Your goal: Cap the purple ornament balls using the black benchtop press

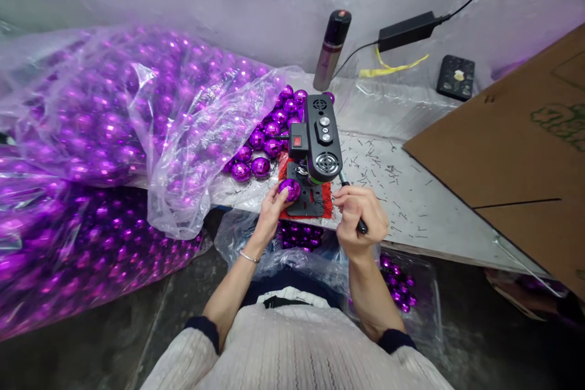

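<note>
My left hand (273,202) pinches a shiny purple ball (289,189) and holds it on the black base plate (311,202) of a small black bench machine (320,140) with a red switch. My right hand (359,219) is closed round the machine's black lever handle (361,226) on its right side. A red cloth (326,194) lies under the base. Several loose purple balls (262,147) lie just behind and left of the machine.
Large clear bags of purple balls (91,134) fill the left side. A bag with more balls (299,234) sits on my lap. A cardboard sheet (516,152) leans at the right. A dark spray can (331,49), power adapter (406,30) and small metal bits (393,177) are on the table.
</note>
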Demonstrator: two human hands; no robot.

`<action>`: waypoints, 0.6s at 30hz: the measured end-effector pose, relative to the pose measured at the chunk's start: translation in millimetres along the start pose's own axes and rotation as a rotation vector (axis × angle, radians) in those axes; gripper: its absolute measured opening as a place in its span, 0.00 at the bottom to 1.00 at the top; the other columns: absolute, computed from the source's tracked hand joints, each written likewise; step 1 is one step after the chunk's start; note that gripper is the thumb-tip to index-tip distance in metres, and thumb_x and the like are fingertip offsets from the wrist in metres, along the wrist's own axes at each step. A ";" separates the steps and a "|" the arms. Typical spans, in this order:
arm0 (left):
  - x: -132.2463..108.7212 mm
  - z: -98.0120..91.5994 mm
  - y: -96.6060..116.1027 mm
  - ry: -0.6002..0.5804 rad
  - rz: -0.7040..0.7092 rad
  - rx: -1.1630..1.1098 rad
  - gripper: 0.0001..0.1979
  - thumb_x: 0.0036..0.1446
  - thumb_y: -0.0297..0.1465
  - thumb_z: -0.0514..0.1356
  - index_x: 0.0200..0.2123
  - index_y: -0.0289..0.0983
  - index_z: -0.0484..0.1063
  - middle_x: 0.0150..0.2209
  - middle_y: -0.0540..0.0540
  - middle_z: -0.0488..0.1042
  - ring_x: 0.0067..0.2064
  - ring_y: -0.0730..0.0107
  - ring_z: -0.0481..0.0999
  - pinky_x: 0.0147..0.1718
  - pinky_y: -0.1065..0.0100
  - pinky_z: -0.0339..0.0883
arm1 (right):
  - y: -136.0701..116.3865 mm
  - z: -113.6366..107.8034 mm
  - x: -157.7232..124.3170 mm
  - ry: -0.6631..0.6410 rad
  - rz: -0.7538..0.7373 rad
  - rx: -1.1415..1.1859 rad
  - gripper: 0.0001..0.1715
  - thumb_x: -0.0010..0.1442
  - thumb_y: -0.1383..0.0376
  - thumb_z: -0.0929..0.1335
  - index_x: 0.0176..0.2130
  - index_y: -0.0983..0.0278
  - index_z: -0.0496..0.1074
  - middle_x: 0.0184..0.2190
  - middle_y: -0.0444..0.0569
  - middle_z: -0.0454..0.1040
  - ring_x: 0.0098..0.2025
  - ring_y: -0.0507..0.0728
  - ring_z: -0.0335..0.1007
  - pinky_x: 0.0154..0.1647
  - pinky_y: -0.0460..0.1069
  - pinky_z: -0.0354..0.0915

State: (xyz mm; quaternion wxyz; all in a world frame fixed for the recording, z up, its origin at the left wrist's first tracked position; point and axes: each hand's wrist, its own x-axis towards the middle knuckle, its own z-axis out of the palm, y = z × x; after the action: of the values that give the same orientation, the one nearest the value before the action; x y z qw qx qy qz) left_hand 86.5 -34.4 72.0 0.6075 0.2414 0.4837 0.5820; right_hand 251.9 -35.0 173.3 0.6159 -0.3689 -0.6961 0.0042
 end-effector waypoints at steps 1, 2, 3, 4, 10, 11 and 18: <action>2.5 -0.2 -3.4 0.022 0.051 0.100 0.27 0.53 0.45 0.72 0.53 0.40 0.76 0.52 0.44 0.80 0.54 0.59 0.79 0.58 0.57 0.71 | -0.1 -0.1 0.7 -0.003 -0.001 0.000 0.11 0.65 0.74 0.64 0.33 0.61 0.71 0.27 0.44 0.76 0.33 0.54 0.76 0.33 0.48 0.68; 4.7 -0.8 -6.7 0.044 0.110 0.210 0.28 0.53 0.45 0.72 0.55 0.40 0.76 0.53 0.43 0.80 0.55 0.58 0.78 0.60 0.56 0.69 | -0.2 -0.2 1.3 -0.006 -0.004 -0.002 0.11 0.65 0.74 0.64 0.33 0.61 0.71 0.27 0.44 0.76 0.33 0.54 0.76 0.33 0.48 0.69; 6.7 -1.9 -9.9 0.060 0.169 0.320 0.29 0.53 0.45 0.72 0.56 0.40 0.76 0.54 0.42 0.79 0.57 0.57 0.77 0.62 0.55 0.67 | -0.2 -0.5 1.8 -0.009 -0.007 -0.004 0.11 0.65 0.74 0.64 0.33 0.61 0.71 0.27 0.44 0.76 0.33 0.54 0.76 0.33 0.48 0.69; 8.5 -3.2 -12.6 0.070 0.221 0.422 0.30 0.53 0.44 0.72 0.56 0.40 0.75 0.55 0.42 0.78 0.58 0.56 0.76 0.63 0.55 0.65 | -0.1 -0.8 2.1 -0.010 -0.010 -0.006 0.11 0.65 0.74 0.65 0.33 0.61 0.71 0.27 0.44 0.76 0.33 0.54 0.76 0.33 0.48 0.69; 18.1 -6.6 -20.7 0.010 0.426 0.806 0.31 0.55 0.45 0.71 0.59 0.41 0.74 0.50 0.40 0.80 0.53 0.54 0.78 0.58 0.51 0.68 | 0.6 -2.1 0.6 -0.022 -0.008 -0.010 0.11 0.66 0.74 0.64 0.34 0.62 0.71 0.28 0.45 0.77 0.33 0.53 0.76 0.33 0.49 0.70; 19.9 -5.2 -21.5 -0.013 0.463 0.836 0.31 0.55 0.45 0.71 0.60 0.41 0.73 0.50 0.40 0.80 0.53 0.54 0.78 0.57 0.51 0.69 | 0.6 -2.1 0.3 -0.024 -0.008 -0.011 0.11 0.66 0.74 0.64 0.34 0.62 0.71 0.28 0.45 0.77 0.34 0.53 0.76 0.33 0.49 0.69; 22.1 4.3 -25.9 -0.141 0.761 0.949 0.31 0.61 0.49 0.64 0.61 0.37 0.69 0.54 0.36 0.79 0.56 0.53 0.78 0.57 0.52 0.71 | 0.0 -2.7 0.5 -0.035 -0.012 -0.012 0.11 0.66 0.73 0.64 0.34 0.62 0.71 0.28 0.45 0.78 0.34 0.53 0.77 0.32 0.48 0.69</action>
State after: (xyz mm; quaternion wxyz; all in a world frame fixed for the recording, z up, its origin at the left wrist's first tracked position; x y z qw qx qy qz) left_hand 99.3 -17.8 44.8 0.2137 0.6796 0.5285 0.4617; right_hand 254.2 -35.9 174.4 0.6015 -0.3683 -0.7088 0.0029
